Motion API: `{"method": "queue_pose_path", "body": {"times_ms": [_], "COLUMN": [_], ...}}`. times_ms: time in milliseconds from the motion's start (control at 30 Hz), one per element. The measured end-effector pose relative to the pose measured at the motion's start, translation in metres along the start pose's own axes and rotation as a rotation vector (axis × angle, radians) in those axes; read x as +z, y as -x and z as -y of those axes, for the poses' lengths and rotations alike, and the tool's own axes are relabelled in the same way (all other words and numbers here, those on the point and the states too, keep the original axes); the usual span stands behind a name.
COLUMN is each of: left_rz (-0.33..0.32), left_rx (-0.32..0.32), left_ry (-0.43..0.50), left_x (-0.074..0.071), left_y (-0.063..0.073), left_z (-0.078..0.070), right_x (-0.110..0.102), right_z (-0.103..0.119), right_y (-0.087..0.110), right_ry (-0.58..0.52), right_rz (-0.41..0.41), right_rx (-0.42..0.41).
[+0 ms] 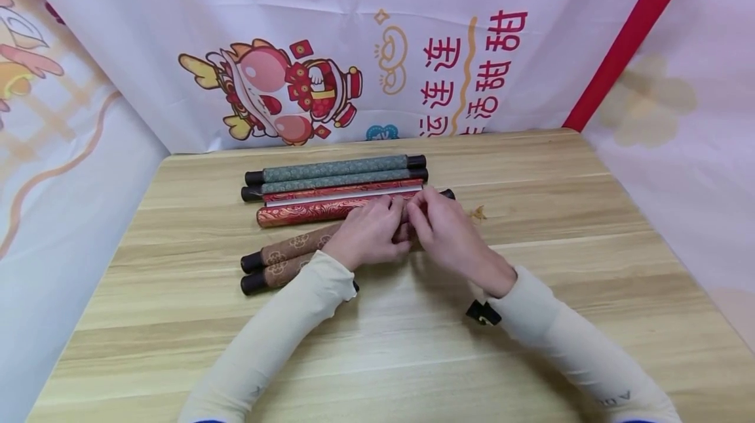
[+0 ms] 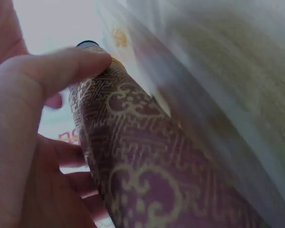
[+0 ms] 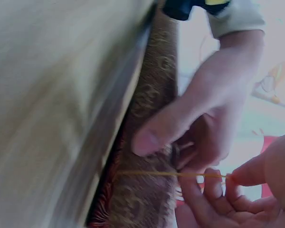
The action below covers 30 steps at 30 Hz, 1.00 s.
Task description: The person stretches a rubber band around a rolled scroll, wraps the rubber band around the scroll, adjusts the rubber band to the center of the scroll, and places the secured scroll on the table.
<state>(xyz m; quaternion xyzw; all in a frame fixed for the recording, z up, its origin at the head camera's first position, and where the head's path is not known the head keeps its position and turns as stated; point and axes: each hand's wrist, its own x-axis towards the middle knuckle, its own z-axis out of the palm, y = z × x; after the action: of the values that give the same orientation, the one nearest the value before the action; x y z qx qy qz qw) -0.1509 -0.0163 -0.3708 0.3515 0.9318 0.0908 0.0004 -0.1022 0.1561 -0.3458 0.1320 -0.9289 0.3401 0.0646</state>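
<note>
Two brown scrolls [image 1: 289, 249] with pale flower patterns and black end caps lie side by side at the front of the group. My left hand [image 1: 371, 233] holds a brown scroll, its thumb pressed along the patterned cloth [image 2: 142, 142] in the left wrist view and its fingers curled behind. In the right wrist view a thin yellow cord [image 3: 149, 173] crosses the brown scroll and runs taut to my right hand [image 3: 270, 175], which pinches it between thumb and fingers. From the head, my right hand meets the left hand's fingertips, and the cord is hidden.
Behind the hands lie red patterned scrolls [image 1: 301, 213] with a white strip between them. Two green scrolls [image 1: 342, 167] with black caps lie farther back. A small tan tuft [image 1: 480, 213] is right of the hands. Printed curtains [image 1: 531, 82] border the wooden table [image 1: 590, 226].
</note>
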Motion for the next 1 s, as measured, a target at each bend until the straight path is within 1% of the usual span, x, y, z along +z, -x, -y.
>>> {"method": "queue_pose_path", "body": {"times_ms": [67, 167, 300, 367, 467, 600, 667, 800, 1000], "left_rz": [0.02, 0.043, 0.082, 0.1, 0.095, 0.057, 0.046, 0.013, -0.02], "left_rx": [-0.023, -0.043, -0.047, -0.055, -0.077, -0.114, -0.129, -0.149, -0.196], "left_ry": [0.012, 0.021, 0.037, 0.052, 0.081, 0.105, 0.105, 0.125, 0.18], "left_x": [0.003, 0.009, 0.015, 0.016, 0.015, 0.01, 0.006, -0.005, -0.021], "left_y": [-0.002, -0.006, -0.008, -0.009, -0.012, -0.017, -0.018, -0.021, -0.021], "left_z": [-0.003, -0.004, -0.003, -0.002, 0.0, 0.004, 0.006, 0.011, 0.018], "right_x": [-0.004, -0.009, -0.012, -0.013, -0.013, -0.013, -0.012, -0.009, -0.002], "right_z": [0.001, 0.004, 0.009, 0.011, 0.015, 0.016, 0.014, 0.009, -0.005], "right_y": [-0.001, -0.003, -0.005, -0.005, -0.002, 0.006, 0.011, 0.019, 0.023], "right_ry": [-0.077, -0.132, -0.158, -0.16, -0.161, -0.153, -0.142, -0.153, -0.167], "right_rz": [0.009, 0.009, 0.007, 0.018, 0.046, 0.071, 0.068, 0.065, 0.087], "right_rx": [0.016, 0.037, 0.056, 0.065, 0.079, 0.092, 0.09, 0.067, 0.045]}}
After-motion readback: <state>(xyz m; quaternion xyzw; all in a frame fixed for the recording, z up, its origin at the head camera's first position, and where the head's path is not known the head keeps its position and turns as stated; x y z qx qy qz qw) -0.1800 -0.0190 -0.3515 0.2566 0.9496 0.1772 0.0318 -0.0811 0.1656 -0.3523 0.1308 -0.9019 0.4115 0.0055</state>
